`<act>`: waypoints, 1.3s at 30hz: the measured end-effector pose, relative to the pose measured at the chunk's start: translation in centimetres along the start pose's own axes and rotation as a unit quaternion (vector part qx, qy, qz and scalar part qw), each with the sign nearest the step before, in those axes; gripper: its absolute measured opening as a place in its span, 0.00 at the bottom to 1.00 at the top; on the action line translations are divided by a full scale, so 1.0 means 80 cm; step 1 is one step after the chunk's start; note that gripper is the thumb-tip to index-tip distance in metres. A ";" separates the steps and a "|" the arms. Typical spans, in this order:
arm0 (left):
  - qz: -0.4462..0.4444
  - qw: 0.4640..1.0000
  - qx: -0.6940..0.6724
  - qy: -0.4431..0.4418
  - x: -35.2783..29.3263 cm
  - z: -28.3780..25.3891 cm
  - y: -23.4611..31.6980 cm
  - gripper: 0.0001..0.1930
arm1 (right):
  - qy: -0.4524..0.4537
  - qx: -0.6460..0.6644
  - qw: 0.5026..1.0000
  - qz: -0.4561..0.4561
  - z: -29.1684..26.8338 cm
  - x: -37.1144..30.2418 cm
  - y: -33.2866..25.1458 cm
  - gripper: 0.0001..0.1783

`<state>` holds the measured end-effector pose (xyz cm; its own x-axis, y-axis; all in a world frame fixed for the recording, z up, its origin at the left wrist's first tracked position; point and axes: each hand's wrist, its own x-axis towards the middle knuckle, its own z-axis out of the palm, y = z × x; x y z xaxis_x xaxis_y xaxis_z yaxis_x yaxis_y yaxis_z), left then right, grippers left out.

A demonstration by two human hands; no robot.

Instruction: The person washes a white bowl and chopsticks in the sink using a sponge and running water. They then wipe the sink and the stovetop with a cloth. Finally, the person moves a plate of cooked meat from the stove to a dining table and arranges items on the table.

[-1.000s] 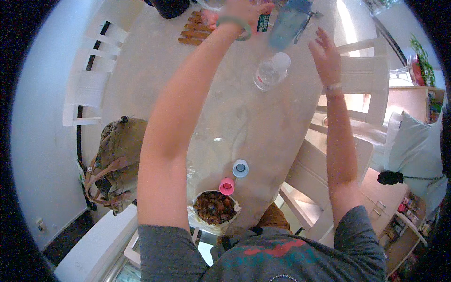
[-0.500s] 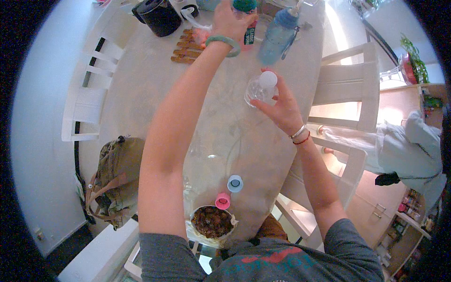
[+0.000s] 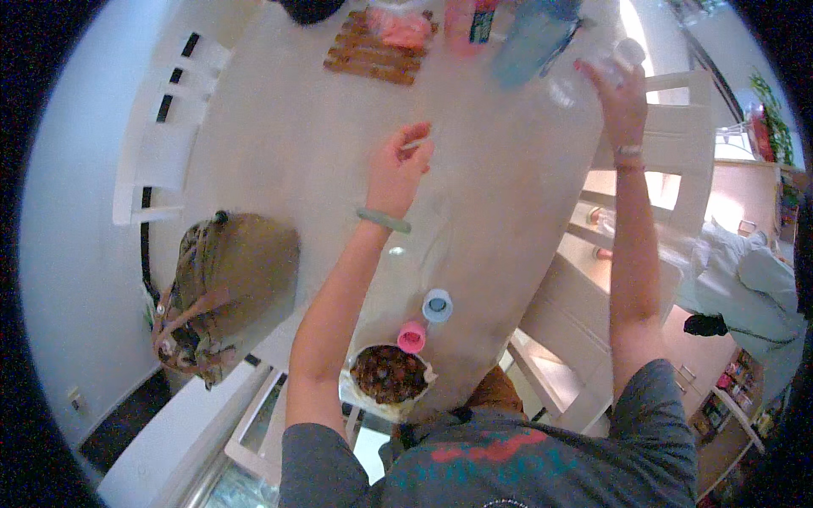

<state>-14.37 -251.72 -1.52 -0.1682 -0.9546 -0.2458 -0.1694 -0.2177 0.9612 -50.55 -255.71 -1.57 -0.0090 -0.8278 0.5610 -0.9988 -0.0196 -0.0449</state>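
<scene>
My left hand (image 3: 400,169), a pale green bangle on its wrist, hangs over the middle of the table with its fingers curled together. A thin pale bit shows between the fingers, too blurred to name. At the far right edge of the table, my right hand (image 3: 624,106) is wrapped round a clear plastic bottle with a white cap (image 3: 630,52). Left of it stand a blue translucent water bottle (image 3: 529,46) and a pink bottle (image 3: 468,30), cut by the upper edge. Nearer me are a light blue cap (image 3: 437,306) and a pink cap (image 3: 412,337).
A bowl of dark brown pieces (image 3: 389,374) stands at the near table edge. Far left lies a slatted wooden trivet (image 3: 381,52) with a pink bundle on it. A brown bag (image 3: 241,284) sits at the left, and white chairs (image 3: 677,127) line the right side.
My left hand has let go of the pink bottle and come back toward me. My right hand has carried the clear bottle away to the far right. The view has shifted.
</scene>
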 end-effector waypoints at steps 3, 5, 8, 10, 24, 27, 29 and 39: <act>-0.050 0.997 0.023 -0.045 -0.055 -0.016 -0.010 0.16 | 0.003 -0.015 1.000 -0.023 0.069 0.016 0.052 0.35; -0.077 0.996 0.041 -0.031 -0.096 -0.029 -0.026 0.15 | -0.008 0.140 0.981 0.133 0.081 0.029 0.022 0.27; -0.108 0.992 0.071 -0.009 -0.153 -0.047 -0.041 0.14 | 0.045 0.379 0.898 0.221 0.055 0.036 -0.035 0.40; -0.099 0.986 0.135 -0.014 -0.185 -0.048 -0.042 0.15 | 0.048 0.287 0.935 0.205 0.058 0.013 -0.008 0.42; -0.112 0.855 0.496 -0.108 -0.310 -0.017 -0.061 0.30 | -0.430 0.417 0.796 -0.090 -0.142 -0.311 -0.315 0.40; -0.059 0.915 0.396 -0.043 -0.283 -0.003 -0.057 0.30 | -0.384 0.434 0.815 0.027 -0.143 -0.288 -0.310 0.39; -0.017 0.934 0.356 -0.028 -0.259 0.011 -0.051 0.31 | -0.383 0.419 0.822 0.043 -0.156 -0.258 -0.297 0.38; 0.060 0.991 0.118 -0.001 -0.119 0.097 -0.038 0.37 | -0.301 0.384 0.860 0.148 -0.092 -0.205 -0.205 0.32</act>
<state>-19.75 -240.38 -3.09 -0.2024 -0.9703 -0.1321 -0.3703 -0.0490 0.9276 -34.42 -237.67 -3.93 -0.0002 -0.9961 -0.0888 -0.6277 0.0692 -0.7754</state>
